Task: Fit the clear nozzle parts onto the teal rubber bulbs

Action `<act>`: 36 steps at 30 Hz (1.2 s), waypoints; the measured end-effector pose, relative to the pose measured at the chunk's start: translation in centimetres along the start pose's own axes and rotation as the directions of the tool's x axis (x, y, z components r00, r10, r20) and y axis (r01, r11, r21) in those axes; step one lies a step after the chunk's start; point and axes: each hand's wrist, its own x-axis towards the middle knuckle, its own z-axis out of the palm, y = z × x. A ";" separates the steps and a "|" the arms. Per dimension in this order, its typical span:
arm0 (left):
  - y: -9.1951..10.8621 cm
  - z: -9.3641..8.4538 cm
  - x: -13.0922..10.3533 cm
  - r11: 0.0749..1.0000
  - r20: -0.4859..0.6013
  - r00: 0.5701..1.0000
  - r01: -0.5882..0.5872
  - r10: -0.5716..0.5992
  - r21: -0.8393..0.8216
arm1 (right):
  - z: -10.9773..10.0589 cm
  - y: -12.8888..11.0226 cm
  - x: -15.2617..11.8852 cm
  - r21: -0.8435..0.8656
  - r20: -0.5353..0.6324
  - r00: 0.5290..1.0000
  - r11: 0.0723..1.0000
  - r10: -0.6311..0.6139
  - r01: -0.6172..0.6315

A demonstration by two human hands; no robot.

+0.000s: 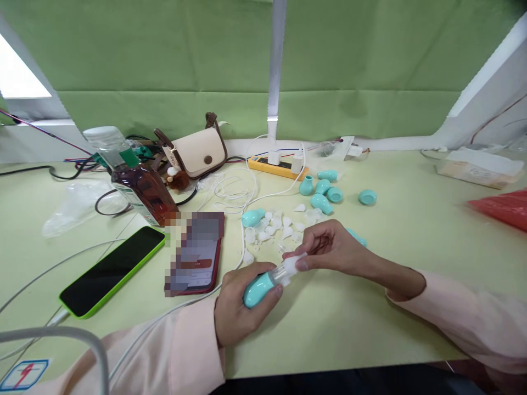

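Observation:
My left hand [242, 302] is wrapped round the turquoise bulb of a bulb syringe [258, 289], which lies tilted with its clear neck up to the right. Thumb and fingers of my right hand [329, 249] pinch a white translucent tip [293, 265] at the end of that neck. Whether the tip is fully seated on it I cannot tell. Just beyond my hands lies a heap of small white tips [274, 224] and clear parts. More turquoise bulbs [321, 203] are scattered behind the heap, and one is partly hidden by my right hand.
To the left lie a green-cased phone [113, 271] and a red-cased phone [197, 252]. A bottle of dark liquid [140, 186] leans beside a cream handbag [200, 153]. White cables run to a yellow power strip [257, 164]. At right are a tissue pack [480, 167] and red plastic [504, 211].

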 end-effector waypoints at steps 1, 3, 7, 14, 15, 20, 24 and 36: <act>0.0 0.0 0.0 1.000 -0.005 1.000 -0.003 0.003 0.006 | 0.0 0.0 0.0 0.005 -0.010 1.000 1.000 0.006 -0.006; -0.1 0.0 -0.1 1.000 -0.010 1.000 -0.008 0.008 0.018 | 0.2 0.1 0.0 0.012 -0.022 1.000 1.000 0.009 -0.009; -0.2 0.2 -0.4 0.999 -0.023 1.000 0.001 0.000 0.039 | 0.5 0.3 -0.1 0.025 -0.034 0.999 1.000 -0.006 0.007; -0.4 0.2 -0.6 0.998 -0.035 0.999 0.030 -0.028 0.063 | 1.5 1.2 -0.5 0.072 -0.197 0.976 0.992 -0.088 0.104; -0.4 0.2 -0.5 0.998 -0.035 0.999 0.018 -0.016 0.066 | 1.6 1.2 -0.5 0.077 -0.197 0.976 0.991 -0.096 0.113; -0.1 0.1 -0.2 0.999 -0.055 0.998 -0.029 0.031 0.031 | 1.1 0.2 -0.6 -0.059 -0.106 0.988 0.993 -0.112 0.106; 0.1 0.1 -0.1 0.999 -0.057 0.998 -0.039 0.040 0.011 | 0.7 -0.3 -0.7 -0.246 -0.066 0.993 0.966 -0.098 0.079; 0.0 0.4 -0.3 0.977 -0.057 0.986 -0.145 0.156 0.153 | 1.5 0.4 -0.8 0.018 -0.018 0.999 0.999 -0.042 0.042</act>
